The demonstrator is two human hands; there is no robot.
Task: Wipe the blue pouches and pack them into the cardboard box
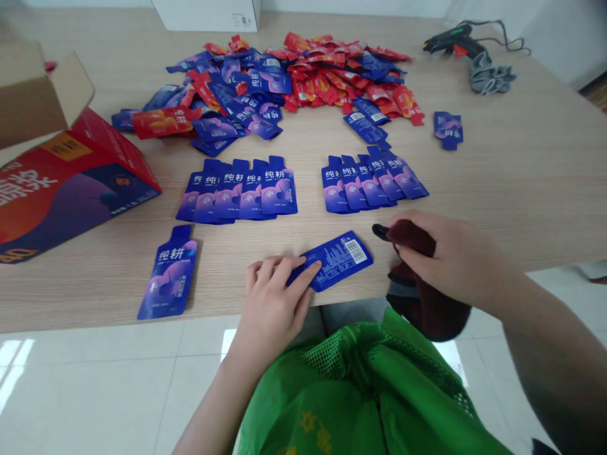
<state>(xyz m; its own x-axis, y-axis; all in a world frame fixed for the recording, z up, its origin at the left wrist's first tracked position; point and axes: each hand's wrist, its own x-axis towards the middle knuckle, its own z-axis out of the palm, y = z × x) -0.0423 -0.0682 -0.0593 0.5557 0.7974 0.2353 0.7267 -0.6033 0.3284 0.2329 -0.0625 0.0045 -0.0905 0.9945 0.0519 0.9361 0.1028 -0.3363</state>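
Head view: the left hand (272, 303) reaches up from below, palm down, fingers (303, 278) spread flat and pressing the near end of a blue packet (336, 259) that lies label-side down at the front edge of the wooden surface (521, 183). The right hand (450, 259) comes in from the right, its fingers curled tight around a dark red cloth (427, 303) just beside the packet. Two fanned rows of blue packets (241, 189) lie beyond.

Red-and-purple carton (66, 183) at table's (521, 189) left edge; glue gun (450, 39) near far right corner, grey cloth (490, 76) beside it; white box (208, 14) at far edge; green mesh bag (360, 392) below near edge.
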